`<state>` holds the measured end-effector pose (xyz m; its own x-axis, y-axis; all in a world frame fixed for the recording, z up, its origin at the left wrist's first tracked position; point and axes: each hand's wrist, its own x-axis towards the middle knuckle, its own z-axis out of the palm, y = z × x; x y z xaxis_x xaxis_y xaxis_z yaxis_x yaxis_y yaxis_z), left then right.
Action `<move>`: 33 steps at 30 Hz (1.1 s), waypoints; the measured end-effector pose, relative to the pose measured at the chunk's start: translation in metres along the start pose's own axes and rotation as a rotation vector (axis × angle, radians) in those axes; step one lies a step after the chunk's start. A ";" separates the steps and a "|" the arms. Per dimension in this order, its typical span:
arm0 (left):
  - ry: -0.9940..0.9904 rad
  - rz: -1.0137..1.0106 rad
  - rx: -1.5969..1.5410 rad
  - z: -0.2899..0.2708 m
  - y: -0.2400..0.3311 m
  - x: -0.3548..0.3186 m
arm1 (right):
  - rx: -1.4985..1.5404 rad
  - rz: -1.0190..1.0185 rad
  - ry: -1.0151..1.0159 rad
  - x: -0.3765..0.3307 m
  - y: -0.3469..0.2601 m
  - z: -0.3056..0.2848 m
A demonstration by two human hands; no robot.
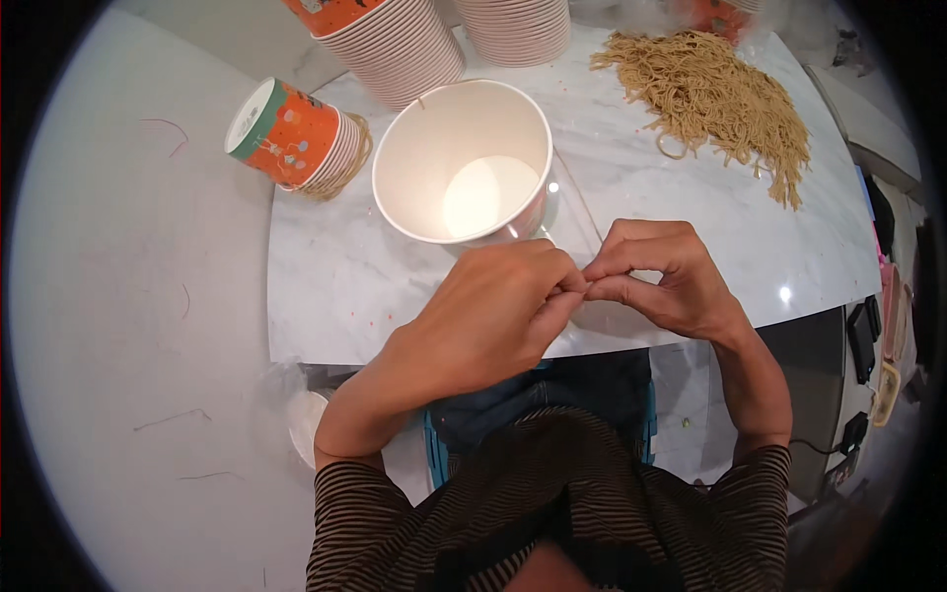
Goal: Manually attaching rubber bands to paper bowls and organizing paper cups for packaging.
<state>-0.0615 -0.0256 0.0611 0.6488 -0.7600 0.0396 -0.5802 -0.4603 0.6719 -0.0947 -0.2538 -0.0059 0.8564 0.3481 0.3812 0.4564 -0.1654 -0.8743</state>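
Observation:
In front of me a large white paper bucket [398, 187] stands on the table, its open mouth tilted toward me. A short bit of cord pokes over its far rim. From the bucket's right side a thin tan cord [580, 195] runs down to my fingers. My left hand [493, 301] is closed in a pinch just below the bucket. Fingertip to fingertip with it, my right hand [666, 274] also pinches, thumb and forefinger forming a loop. The cord's end is mostly hidden between the fingertips, so whether it is knotted cannot be seen.
A heap of tan cords [725, 94] lies at the far right of the marble-patterned table [710, 227]. Tall stacks of paper buckets [390, 49] rise at the back. An orange and green stack [296, 133] lies tilted at left, cords around its rims. A pale wall [128, 296] borders the left.

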 end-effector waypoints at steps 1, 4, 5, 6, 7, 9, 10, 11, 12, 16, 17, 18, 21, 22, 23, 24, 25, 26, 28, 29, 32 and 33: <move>-0.003 -0.003 -0.004 -0.001 -0.001 -0.003 | -0.037 -0.078 0.024 0.000 0.001 0.003; 0.020 -0.045 -0.030 -0.008 -0.006 -0.014 | -0.099 -0.027 -0.005 0.002 -0.008 0.004; 0.044 -0.060 -0.029 -0.010 -0.007 -0.016 | -0.099 -0.023 -0.004 0.002 -0.010 0.003; 0.068 -0.076 -0.029 -0.011 -0.009 -0.020 | -0.084 0.040 0.019 0.001 -0.012 0.003; 0.098 -0.087 -0.040 -0.013 -0.010 -0.023 | -0.069 0.102 0.043 0.001 -0.013 0.004; 0.162 -0.111 -0.068 -0.022 -0.004 -0.025 | -0.025 0.142 0.078 -0.001 -0.011 0.005; 0.274 -0.044 -0.004 -0.023 -0.008 -0.025 | -0.036 0.160 0.108 -0.001 -0.009 0.005; 0.337 -0.002 0.099 -0.028 -0.011 -0.027 | -0.044 0.173 0.133 -0.001 -0.007 0.007; 0.399 0.040 0.201 -0.033 -0.015 -0.028 | -0.044 0.175 0.133 -0.001 -0.006 0.010; 0.485 0.158 0.422 -0.037 -0.035 -0.023 | 0.011 0.213 0.257 0.003 0.004 0.027; 0.437 0.129 0.416 -0.036 -0.041 -0.023 | -0.017 0.183 0.292 0.004 0.005 0.030; 0.436 0.126 0.413 -0.034 -0.045 -0.024 | -0.016 0.186 0.289 0.005 0.005 0.034; 0.345 0.008 0.346 -0.028 -0.051 -0.023 | 0.030 0.236 0.356 0.006 0.008 0.044; 0.344 -0.020 0.314 -0.027 -0.050 -0.023 | -0.025 0.166 0.372 0.007 0.013 0.046; 0.343 -0.049 0.282 -0.025 -0.050 -0.022 | -0.080 0.097 0.387 0.008 0.018 0.047; 0.337 -0.048 0.279 -0.024 -0.049 -0.021 | -0.081 0.103 0.391 0.010 0.019 0.048; 0.335 -0.057 0.273 -0.023 -0.047 -0.020 | -0.106 0.057 0.415 0.013 0.021 0.048; 0.336 -0.068 0.269 -0.023 -0.046 -0.019 | -0.130 0.009 0.438 0.015 0.022 0.048; 0.362 -0.029 0.280 -0.021 -0.050 -0.017 | -0.161 -0.001 0.439 0.017 0.021 0.047; 0.392 0.010 0.291 -0.019 -0.052 -0.016 | -0.193 -0.013 0.438 0.017 0.021 0.046; 0.398 -0.007 0.281 -0.017 -0.050 -0.014 | -0.226 -0.095 0.455 0.020 0.022 0.048; 0.388 -0.005 0.277 -0.015 -0.048 -0.013 | -0.226 -0.087 0.461 0.020 0.024 0.049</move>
<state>-0.0349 0.0133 0.0396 0.7572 -0.5541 0.3460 -0.6520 -0.6086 0.4521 -0.0782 -0.2055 -0.0336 0.8070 -0.0652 0.5869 0.5275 -0.3671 -0.7661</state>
